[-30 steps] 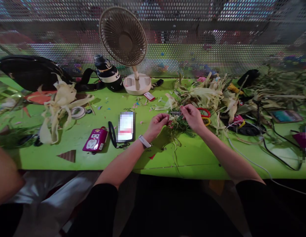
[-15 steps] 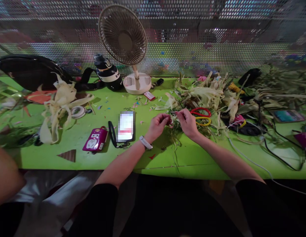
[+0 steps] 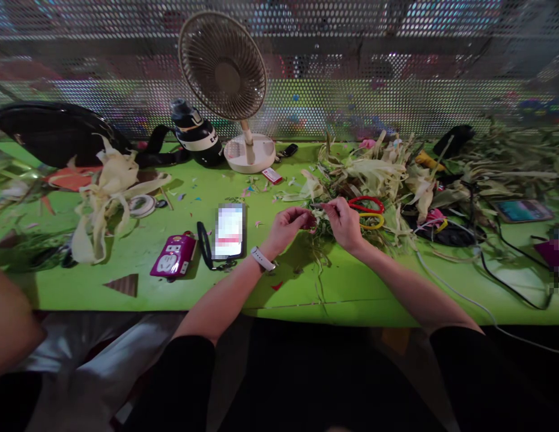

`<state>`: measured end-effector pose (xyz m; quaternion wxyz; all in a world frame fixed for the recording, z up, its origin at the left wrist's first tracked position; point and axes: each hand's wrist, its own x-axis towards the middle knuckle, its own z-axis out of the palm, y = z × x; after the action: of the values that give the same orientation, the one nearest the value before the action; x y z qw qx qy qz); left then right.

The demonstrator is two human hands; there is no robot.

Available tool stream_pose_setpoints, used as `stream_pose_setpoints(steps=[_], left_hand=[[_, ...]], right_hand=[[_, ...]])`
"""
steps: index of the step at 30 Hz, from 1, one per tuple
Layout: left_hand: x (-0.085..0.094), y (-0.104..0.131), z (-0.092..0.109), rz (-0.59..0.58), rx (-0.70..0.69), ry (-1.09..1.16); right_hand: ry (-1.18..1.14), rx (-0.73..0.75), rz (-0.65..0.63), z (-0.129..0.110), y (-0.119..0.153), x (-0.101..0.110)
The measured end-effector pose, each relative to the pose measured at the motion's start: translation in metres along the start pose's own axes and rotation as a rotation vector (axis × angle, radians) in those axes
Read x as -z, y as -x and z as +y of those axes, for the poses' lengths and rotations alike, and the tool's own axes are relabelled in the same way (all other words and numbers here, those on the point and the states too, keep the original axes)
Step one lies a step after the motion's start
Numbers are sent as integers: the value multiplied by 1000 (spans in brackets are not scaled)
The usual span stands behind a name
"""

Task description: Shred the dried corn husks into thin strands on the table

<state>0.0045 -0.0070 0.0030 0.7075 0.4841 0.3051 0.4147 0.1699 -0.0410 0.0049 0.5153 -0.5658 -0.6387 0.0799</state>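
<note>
My left hand, with a white band on its wrist, is closed in a pinch over the green table. Something small and dark reddish shows at its fingertips, too small to name. Just to the right, my right hand pinches a thin greyish piece that points toward the left hand; what it is cannot be made out. Green and pale scraps lie beneath and between the hands. Scissors with red and yellow handles rest beside my right hand, against a heap of dried husks.
A fan and a black bottle stand at the back. Left lie a phone, a magenta device, pale husks and a black bag. A white cable crosses the right side. Another person's arm is at far left.
My left hand has shifted slightly left, so the gap between the two hands is a little wider. My right hand stays almost in place, still pinching.
</note>
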Motion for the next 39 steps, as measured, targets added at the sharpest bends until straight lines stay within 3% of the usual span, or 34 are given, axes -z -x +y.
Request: stream_pose_setpoints(steps=[5,14,26,33,39], left_hand=[[-2,4,9,-16,139,115],[-1,2,4,-23,195,106],[-8,4,-9,-65,-98,-126],[-9,4,-9,-57,-151,-84],[-8,5,-5,-53,-197,-149]], right_hand=[[13,52,-30,0,3,-1],[-23,59,-42,-1,3,0],[-59,-42,-49,-8,6,-3],[-67,-71,22,-8,4,-1],[-257,-100,-187,-8,6,-4]])
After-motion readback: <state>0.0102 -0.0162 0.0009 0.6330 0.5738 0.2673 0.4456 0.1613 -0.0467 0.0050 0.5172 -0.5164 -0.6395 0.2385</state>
